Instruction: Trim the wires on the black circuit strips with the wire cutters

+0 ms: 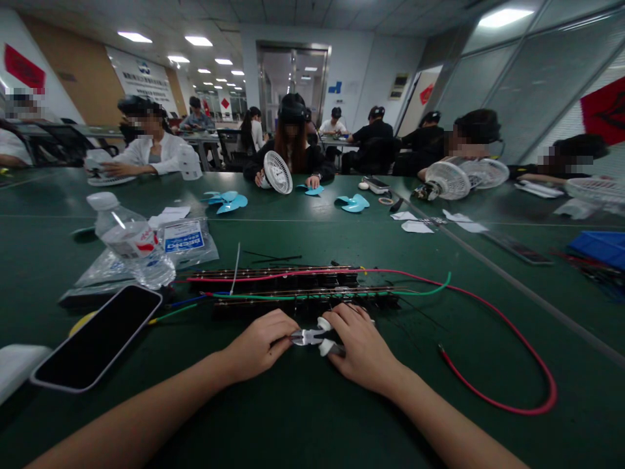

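Observation:
My right hand (356, 345) is wrapped round the grips of a pair of cutting pliers (308, 337), whose metal jaws point left. At the tips of those jaws, my left hand (261, 342) is closed in a pinch; whatever its fingers hold is too small to make out. Just beyond both hands lie two long black strips (293, 306) with rows of metal contacts. A red wire (390, 271) and a green wire (424, 293) run along them. A white cable tie (236, 267) sticks up at the strips' left part.
On the left are a phone (100, 342), a water bottle (127, 238) and a plastic bag (195, 241). The thick red cable (525, 339) loops out on the right. Blue fan blades (352, 203) and a blue bin (598, 247) lie farther off. Several people sit across the table.

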`<action>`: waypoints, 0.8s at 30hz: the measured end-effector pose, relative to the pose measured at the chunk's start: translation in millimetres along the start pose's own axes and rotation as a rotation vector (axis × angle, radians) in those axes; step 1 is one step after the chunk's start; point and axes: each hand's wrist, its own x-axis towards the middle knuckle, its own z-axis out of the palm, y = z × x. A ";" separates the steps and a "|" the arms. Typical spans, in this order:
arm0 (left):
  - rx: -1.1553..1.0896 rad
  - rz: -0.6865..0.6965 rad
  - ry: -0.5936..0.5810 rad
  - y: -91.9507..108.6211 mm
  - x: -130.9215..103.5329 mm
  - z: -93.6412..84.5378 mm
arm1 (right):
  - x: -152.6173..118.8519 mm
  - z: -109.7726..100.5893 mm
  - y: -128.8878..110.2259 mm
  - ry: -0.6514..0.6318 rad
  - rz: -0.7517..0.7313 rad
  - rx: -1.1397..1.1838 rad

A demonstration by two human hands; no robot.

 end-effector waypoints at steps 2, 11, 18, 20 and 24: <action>0.000 -0.002 0.001 -0.1 -0.1 0.1 | 0.0 0.8 0.4 0.005 -0.006 -0.006; -0.004 0.007 -0.002 -1.0 0.7 0.2 | 0.2 0.8 0.9 0.008 -0.004 0.001; 0.000 -0.002 -0.015 -0.7 0.5 -0.1 | 0.8 2.4 2.1 0.010 0.009 0.020; 0.003 0.000 -0.016 -0.9 0.3 0.4 | 1.2 2.0 2.1 0.009 0.008 0.014; 0.003 0.008 -0.006 -1.4 0.2 1.3 | 1.7 0.3 1.3 0.014 -0.006 0.006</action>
